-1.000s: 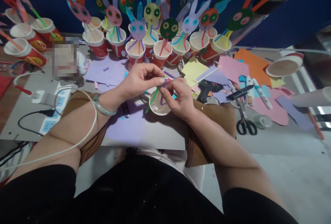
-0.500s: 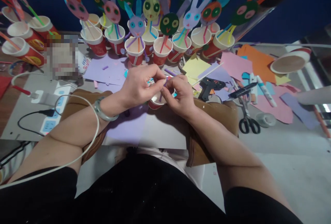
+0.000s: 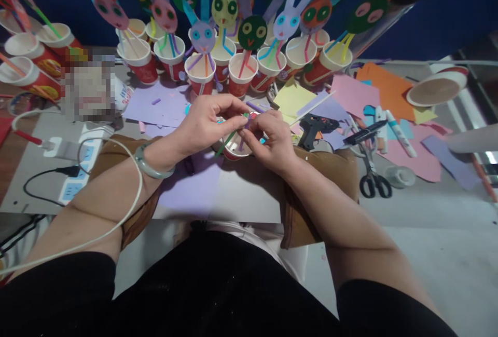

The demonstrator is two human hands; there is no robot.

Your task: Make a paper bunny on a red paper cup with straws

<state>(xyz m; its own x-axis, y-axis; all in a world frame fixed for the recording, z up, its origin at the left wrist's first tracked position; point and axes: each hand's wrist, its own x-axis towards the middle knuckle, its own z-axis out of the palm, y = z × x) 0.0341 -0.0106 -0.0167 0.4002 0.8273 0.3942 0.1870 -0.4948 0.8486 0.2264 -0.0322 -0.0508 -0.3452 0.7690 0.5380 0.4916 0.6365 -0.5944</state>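
Observation:
Over the middle of the table, my left hand (image 3: 212, 119) pinches a thin green straw (image 3: 224, 145) between thumb and forefinger; it slants down towards me. My right hand (image 3: 271, 134) has its fingers curled together just beside it, around the top of a purple straw (image 3: 241, 143). That straw stands in a paper cup (image 3: 232, 158) with a white inside, below both hands. The two hands' fingertips meet or nearly meet, and they hide the upper part of the cup.
Behind stand several red cups with rabbit-faced paper figures (image 3: 202, 38). To the right lie a black glue gun (image 3: 311, 130), scissors (image 3: 374, 181), tape (image 3: 400, 176), markers and coloured paper (image 3: 389, 93). A power strip (image 3: 83, 163) is at left; a white cable (image 3: 132, 207) crosses my left forearm.
The green straw now shows under my left thumb, where it was not visible before. My hands have stayed almost in place over the cup.

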